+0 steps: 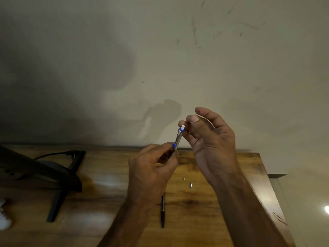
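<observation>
The person holds a mechanical pencil (178, 138) up above the wooden table (106, 193), in front of the wall. The left hand (153, 163) grips its lower part, so the white eraser end points up. The right hand (211, 139), just beside that end, pinches something very thin, probably a lead (195, 114), I think for feeding it in. Two small metal pieces (191, 185) lie near a black pen (162, 211), seemingly put aside.

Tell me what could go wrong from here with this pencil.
1. The thin lead pinched in the right hand could snap against the pencil that the left hand grips.
2. The small metal parts lying loose on the table could roll off or get brushed away.
</observation>
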